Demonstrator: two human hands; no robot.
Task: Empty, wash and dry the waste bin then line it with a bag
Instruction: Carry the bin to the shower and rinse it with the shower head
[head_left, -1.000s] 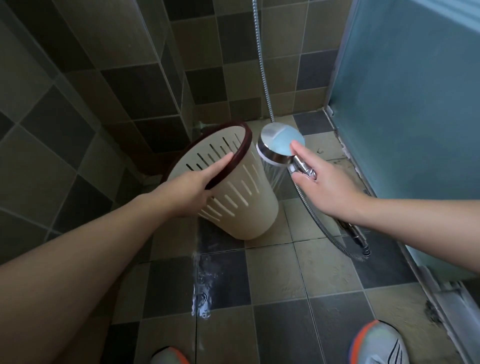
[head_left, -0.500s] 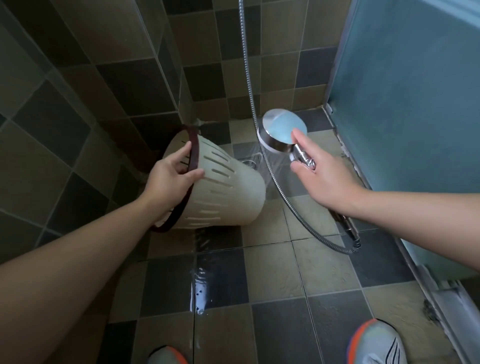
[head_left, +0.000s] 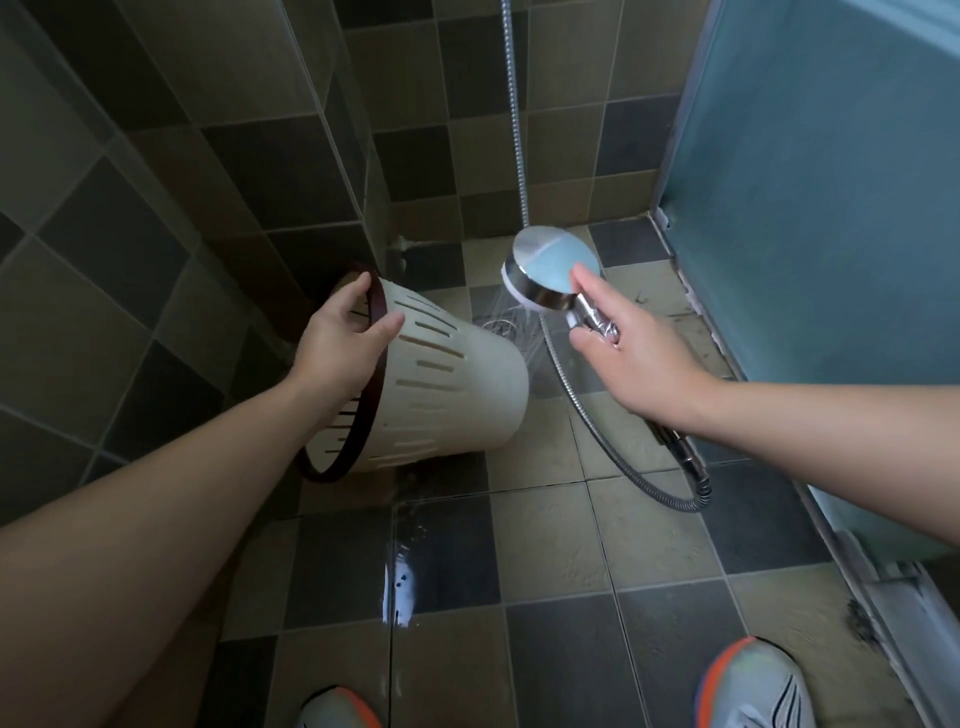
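Observation:
A cream slotted waste bin (head_left: 447, 389) with a dark red rim is tipped on its side above the tiled floor, its mouth facing me and to the left. My left hand (head_left: 340, 343) grips the rim at the top, thumb outside on the wall, fingers over the edge. My right hand (head_left: 631, 358) holds the chrome handle of a shower head (head_left: 550, 275), index finger lying along its back. Water sprays from the head down and left toward the bin's base.
A metal hose (head_left: 587, 415) loops from the handle across the floor and another stretch runs up the back wall. Tiled walls close in at left and back; a blue frosted door (head_left: 821, 197) stands at right. The floor (head_left: 441, 561) is wet. My shoes show at the bottom.
The bin was turned from mouth-up to lying on its side, and my left hand shifted its grip on the rim. The shower head stayed beside it, spraying near the base.

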